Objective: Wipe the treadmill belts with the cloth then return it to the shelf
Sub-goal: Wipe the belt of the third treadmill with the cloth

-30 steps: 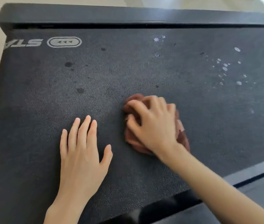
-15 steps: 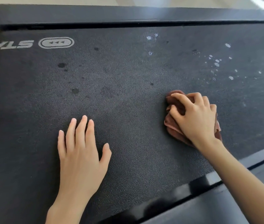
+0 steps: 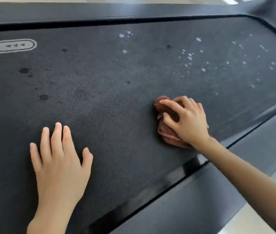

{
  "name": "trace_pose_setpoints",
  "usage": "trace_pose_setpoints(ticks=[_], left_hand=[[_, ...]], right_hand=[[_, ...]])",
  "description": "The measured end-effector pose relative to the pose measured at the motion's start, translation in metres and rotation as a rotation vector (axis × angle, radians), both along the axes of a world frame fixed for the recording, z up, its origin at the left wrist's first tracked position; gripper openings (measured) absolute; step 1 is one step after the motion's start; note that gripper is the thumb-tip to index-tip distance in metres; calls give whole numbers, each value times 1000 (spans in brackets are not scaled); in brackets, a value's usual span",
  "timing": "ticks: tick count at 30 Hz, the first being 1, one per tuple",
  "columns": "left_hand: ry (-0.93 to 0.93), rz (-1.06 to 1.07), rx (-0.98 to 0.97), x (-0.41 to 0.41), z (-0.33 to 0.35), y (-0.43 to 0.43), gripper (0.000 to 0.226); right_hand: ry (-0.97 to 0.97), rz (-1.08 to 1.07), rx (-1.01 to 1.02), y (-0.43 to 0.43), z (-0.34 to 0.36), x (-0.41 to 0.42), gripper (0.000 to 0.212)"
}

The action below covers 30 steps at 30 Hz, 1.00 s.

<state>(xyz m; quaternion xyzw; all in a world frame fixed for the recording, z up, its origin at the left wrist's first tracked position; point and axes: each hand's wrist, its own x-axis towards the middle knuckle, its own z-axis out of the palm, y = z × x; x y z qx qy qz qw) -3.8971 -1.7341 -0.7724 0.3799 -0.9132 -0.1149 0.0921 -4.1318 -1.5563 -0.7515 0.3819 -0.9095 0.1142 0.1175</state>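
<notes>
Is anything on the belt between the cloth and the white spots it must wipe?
Nothing visible. The right hand grips the cloth on the belt; only bare belt lies between it and the white spots farther up.

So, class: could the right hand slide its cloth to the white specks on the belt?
Probably yes: the right hand grips the cloth, and only bare belt lies between it and the white specks.

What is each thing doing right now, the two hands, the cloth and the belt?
treadmill belt: dirty, with white specks and dark spots.
cloth: bunched up, lying on the belt.
right hand: grips the cloth, fingers curled.
left hand: flat on the belt, fingers straight, holds nothing.
</notes>
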Motion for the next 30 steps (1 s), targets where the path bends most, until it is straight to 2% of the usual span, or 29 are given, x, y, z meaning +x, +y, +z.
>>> trace_pose_setpoints(ticks=[2,4,7,11,14,17,19,22,26,28,30], left_hand=[[-5,4,6,0,1,0,75],[-1,-2,18,-1,2,1,76],[4,0,30,-3,3,1,72],[6,9,49,-10,6,7,53],[-32,-121,43,-28,13,22,50],[3,-221,65,-61,22,43,48],[27,-283,70,-88,28,59,50],[38,-404,39,-134,30,85,56],[14,-581,-52,-209,15,119,61],[-15,-576,-56,-241,5,135,62],[-29,-538,-62,-256,-4,147,63]], right_hand=[[-12,-258,5,31,0,-37,40],[-40,-429,4,46,-1,-55,36],[-18,-464,56,33,-7,-44,34],[28,-243,86,10,-7,5,35],[22,-5,67,4,-5,33,38],[49,296,111,21,-4,21,37],[62,360,124,44,-4,-8,36],[43,188,72,88,-2,-68,37],[-18,-312,-3,152,2,-169,37],[-83,-516,-20,166,2,-200,37],[-59,-569,43,164,-3,-206,36]])
